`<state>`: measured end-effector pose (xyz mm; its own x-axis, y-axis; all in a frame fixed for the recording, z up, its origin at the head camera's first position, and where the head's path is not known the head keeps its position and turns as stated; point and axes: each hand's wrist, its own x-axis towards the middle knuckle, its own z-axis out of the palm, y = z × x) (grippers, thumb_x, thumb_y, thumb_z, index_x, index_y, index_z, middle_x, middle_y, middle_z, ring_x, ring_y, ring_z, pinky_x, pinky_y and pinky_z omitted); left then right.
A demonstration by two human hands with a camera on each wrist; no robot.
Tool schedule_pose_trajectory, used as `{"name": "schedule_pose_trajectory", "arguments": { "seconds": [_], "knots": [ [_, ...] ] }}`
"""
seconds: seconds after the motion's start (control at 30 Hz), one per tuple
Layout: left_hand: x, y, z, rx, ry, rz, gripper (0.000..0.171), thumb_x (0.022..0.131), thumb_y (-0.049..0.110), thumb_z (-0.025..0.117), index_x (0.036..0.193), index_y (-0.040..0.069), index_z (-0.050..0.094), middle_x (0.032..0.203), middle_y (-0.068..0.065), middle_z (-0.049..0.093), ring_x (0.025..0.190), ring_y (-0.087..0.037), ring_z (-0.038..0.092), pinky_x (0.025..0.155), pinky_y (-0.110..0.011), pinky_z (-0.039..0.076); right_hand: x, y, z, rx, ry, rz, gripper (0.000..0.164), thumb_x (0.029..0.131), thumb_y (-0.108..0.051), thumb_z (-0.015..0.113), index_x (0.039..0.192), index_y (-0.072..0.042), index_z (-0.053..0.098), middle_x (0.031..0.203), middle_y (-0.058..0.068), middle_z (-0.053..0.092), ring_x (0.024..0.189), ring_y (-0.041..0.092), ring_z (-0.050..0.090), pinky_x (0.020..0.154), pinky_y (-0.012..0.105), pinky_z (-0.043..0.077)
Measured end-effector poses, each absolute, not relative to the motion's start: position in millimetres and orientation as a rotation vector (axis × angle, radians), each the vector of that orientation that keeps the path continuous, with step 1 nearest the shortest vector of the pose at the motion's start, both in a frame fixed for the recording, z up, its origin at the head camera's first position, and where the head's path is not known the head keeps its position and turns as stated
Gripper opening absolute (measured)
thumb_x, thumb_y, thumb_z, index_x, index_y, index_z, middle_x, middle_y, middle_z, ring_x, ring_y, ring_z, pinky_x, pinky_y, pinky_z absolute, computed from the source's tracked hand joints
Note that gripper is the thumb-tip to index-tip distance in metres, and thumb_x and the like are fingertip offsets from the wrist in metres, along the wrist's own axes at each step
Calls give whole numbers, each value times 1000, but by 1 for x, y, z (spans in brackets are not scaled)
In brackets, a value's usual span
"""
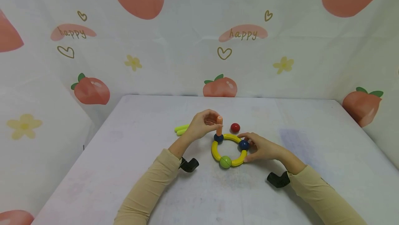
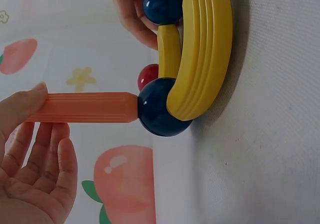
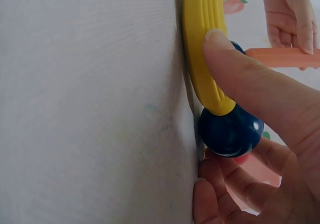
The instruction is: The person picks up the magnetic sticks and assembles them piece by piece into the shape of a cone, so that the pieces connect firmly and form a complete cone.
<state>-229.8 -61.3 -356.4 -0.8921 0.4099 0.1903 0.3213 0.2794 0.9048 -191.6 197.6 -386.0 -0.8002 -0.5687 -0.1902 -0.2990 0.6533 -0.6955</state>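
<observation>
A ring of yellow curved rods (image 1: 215,150), two blue balls and a green ball (image 1: 225,162) lies on the table. An orange rod (image 1: 219,126) stands upright on the far-left blue ball (image 1: 218,138); its lower end meets that ball in the left wrist view. My left hand (image 1: 202,124) pinches the rod's upper part between thumb and fingers. On the ring's right side, my right hand (image 1: 264,147) grips it around the other blue ball (image 3: 231,132). The right thumb presses a yellow curved rod (image 3: 202,49), with the fingers behind the ball.
A loose red ball (image 1: 235,127) lies just beyond the ring. Light green rods (image 1: 180,130) lie left of it, partly behind the left hand. Black wrist-worn pieces (image 1: 189,165) hang by both sleeves. A printed cloth backdrop (image 1: 174,62) rises behind the white table (image 1: 124,121).
</observation>
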Motion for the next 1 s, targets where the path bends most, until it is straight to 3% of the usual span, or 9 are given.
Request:
{"name": "schedule_pose_trajectory", "arguments": {
  "seconds": [0.43, 0.77, 1.0],
  "knots": [
    [-229, -65, -360, 635, 2456, 1656, 31, 81, 11, 71, 109, 3, 60, 108, -15, 65, 99, -24, 62, 88, -28, 51, -191, 197, -387, -692, 2482, -943, 80, 74, -32, 78, 137, -3, 37, 121, 18, 48, 98, 23, 44, 86, 34, 41],
    [-233, -85, -369, 586, 2489, 1617, 36, 81, 12, 72, 111, -2, 59, 109, -17, 64, 98, -26, 63, 88, -30, 52, -188, 197, -387, -740, 2530, -932, 79, 74, -31, 79, 135, -1, 39, 118, 17, 50, 95, 21, 46, 81, 26, 42],
    [-238, -105, -375, 560, 2539, 1591, 36, 81, 12, 71, 111, -3, 59, 107, -18, 64, 96, -26, 64, 87, -32, 53, -185, 200, -384, -740, 2560, -896, 69, 78, -27, 75, 135, -3, 44, 118, 16, 53, 96, 22, 52, 85, 35, 49]
  ]
}}
